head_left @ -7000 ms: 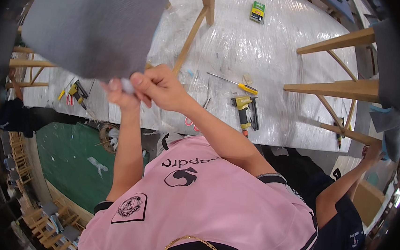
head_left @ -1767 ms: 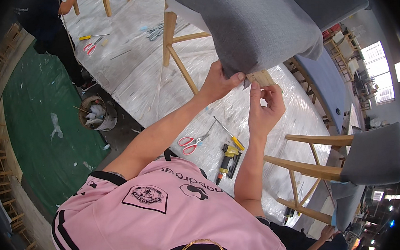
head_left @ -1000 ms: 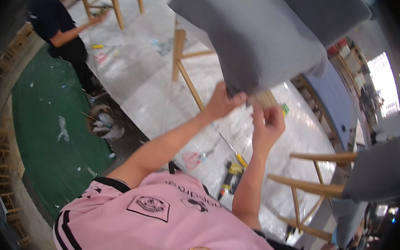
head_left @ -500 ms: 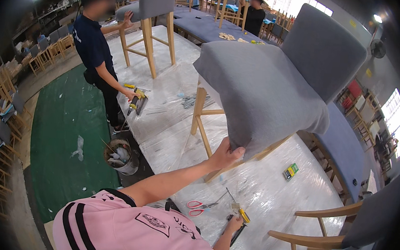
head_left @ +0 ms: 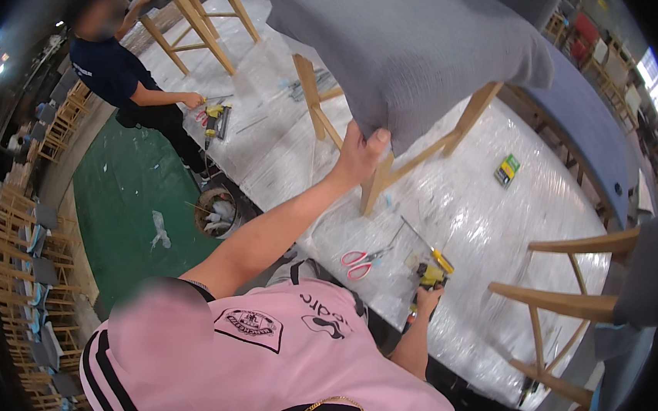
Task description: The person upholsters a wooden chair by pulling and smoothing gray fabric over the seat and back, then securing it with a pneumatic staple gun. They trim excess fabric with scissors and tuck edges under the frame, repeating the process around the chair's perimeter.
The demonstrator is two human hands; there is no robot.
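Observation:
My left hand (head_left: 362, 155) is closed on the corner of grey upholstery fabric (head_left: 410, 57) draped over a wooden chair's seat. Below that corner stands the chair's front leg (head_left: 377, 184). Down at the right, my right hand (head_left: 428, 298) is wrapped around the grip of a yellow-and-black staple gun (head_left: 432, 275), low over the plastic-covered table. Just beyond the gun lies a screwdriver (head_left: 440, 261) with a yellow handle. Scissors with red-and-white handles (head_left: 355, 263) lie to the left of it.
A green-and-yellow small box (head_left: 507, 171) lies on the table (head_left: 452, 207). At the right, a grey chair rests with its wooden legs (head_left: 561, 302) pointing inward. A co-worker (head_left: 111, 72) stands at the left, near another staple gun (head_left: 216, 121). A bucket (head_left: 216, 212) sits below the table edge.
My view has tilted downward, so the chair sits higher in it. My right hand has brought the staple gun up beside the screwdriver. The left hand keeps its hold on the fabric.

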